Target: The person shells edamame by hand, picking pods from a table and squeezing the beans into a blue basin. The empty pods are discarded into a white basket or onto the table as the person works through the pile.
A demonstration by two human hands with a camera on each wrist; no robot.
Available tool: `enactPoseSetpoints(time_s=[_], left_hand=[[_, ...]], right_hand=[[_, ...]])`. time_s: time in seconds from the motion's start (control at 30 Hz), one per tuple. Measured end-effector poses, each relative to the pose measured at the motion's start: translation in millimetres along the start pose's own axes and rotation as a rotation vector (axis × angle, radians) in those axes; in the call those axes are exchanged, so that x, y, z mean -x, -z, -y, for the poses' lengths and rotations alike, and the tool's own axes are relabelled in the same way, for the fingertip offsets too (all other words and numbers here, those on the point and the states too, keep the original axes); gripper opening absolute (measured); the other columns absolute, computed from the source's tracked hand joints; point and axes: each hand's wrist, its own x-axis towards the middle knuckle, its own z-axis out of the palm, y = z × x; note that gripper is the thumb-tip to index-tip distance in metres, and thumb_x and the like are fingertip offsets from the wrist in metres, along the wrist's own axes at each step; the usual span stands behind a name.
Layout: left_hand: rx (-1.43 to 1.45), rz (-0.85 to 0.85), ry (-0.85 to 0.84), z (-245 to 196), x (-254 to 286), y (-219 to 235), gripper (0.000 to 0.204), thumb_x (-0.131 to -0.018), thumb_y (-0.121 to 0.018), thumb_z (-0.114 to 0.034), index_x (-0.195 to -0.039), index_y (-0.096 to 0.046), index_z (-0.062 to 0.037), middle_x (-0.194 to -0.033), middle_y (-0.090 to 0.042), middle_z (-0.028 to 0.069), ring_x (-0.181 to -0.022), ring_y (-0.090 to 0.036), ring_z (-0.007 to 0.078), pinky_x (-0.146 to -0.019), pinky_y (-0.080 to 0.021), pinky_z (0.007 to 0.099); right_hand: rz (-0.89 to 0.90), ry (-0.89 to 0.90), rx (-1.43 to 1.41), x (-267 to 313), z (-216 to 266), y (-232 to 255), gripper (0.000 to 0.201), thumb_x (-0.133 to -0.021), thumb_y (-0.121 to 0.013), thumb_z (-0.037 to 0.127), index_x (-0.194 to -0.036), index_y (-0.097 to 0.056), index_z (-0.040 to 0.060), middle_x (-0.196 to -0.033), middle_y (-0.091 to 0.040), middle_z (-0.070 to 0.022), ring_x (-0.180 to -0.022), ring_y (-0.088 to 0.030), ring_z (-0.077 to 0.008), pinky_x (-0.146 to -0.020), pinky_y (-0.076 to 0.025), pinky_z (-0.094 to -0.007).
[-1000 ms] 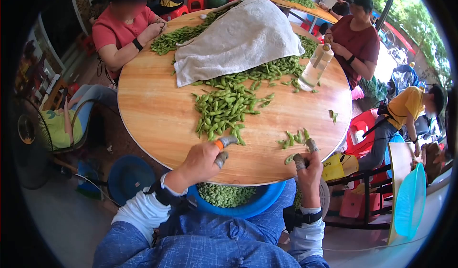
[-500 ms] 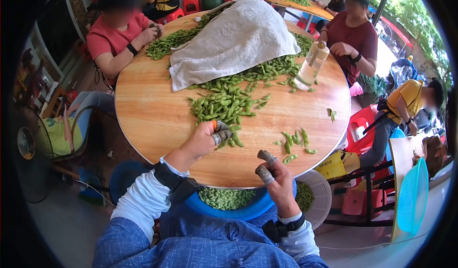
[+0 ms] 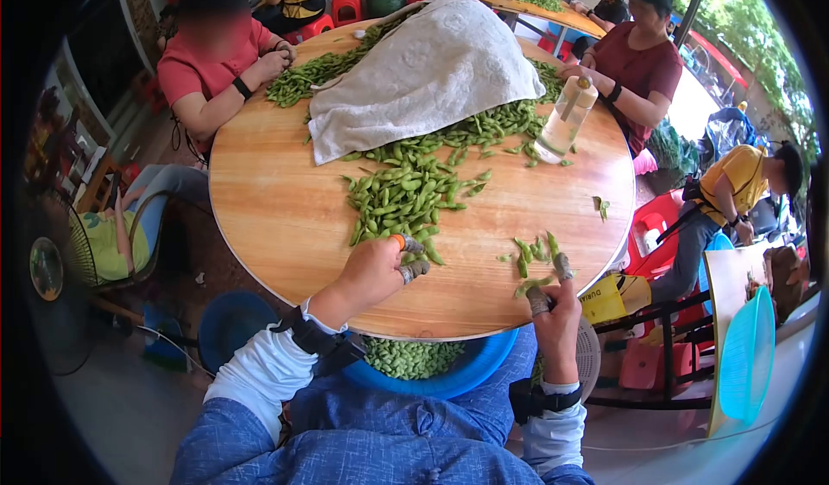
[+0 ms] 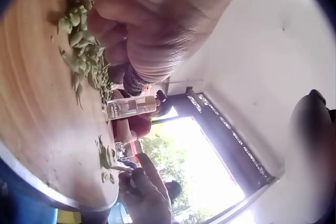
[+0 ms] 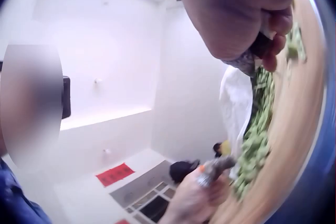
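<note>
The left hand (image 4: pixel 163 24) is bending its fingers beside a heap of green pods (image 4: pixel 80 40), a dark wrap (image 4: pixel 135 83) covering one digit. Beyond that hand, a clear bottle (image 4: pixel 123 108) is standing on the wooden tabletop (image 4: pixel 37 77), and a person in dark red (image 4: pixel 140 123) is showing behind it. The right hand (image 4: pixel 147 198) is extending a finger near a smaller pod cluster (image 4: pixel 106 158); foliage (image 4: pixel 160 150) is filling a bright opening beyond.

The table (image 3: pixel 268 196) bears pods (image 3: pixel 399 196), a bottle (image 3: pixel 565 122) and, perhaps partly, a cloth (image 3: pixel 423 79).
</note>
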Motion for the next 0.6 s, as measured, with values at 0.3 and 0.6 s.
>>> enactPoseSetpoints(time_s=[0.3,0.6], left_hand=[[-0.383,-0.123,-0.108,28,-20,-20,0.022,-0.073,-0.063,-0.024,-0.084,-0.059,-0.0050,-0.062,-0.059,0.0103,-0.056,-0.057,0.0261,-0.049,-0.042,0.0352],[1.185,-0.075,0.032,-19,43,-37,0.010,-0.078,-0.060,-0.009,-0.086,-0.060,-0.0028,-0.075,-0.059,-0.0006,-0.058,-0.046,0.0030,-0.047,-0.035,0.0169]], right_hand=[[0.260,-0.084,-0.418,29,23,-30,0.029,-0.076,-0.060,0.008,-0.104,-0.056,0.0014,-0.068,-0.056,0.0002,-0.058,-0.046,-0.0044,-0.052,-0.040,-0.0190],[0.674,-0.150,-0.844,28,65,-59,0.027,-0.079,-0.054,0.004,-0.106,-0.051,-0.0003,-0.083,-0.058,-0.0047,-0.078,-0.053,-0.0116,-0.071,-0.042,-0.0234]])
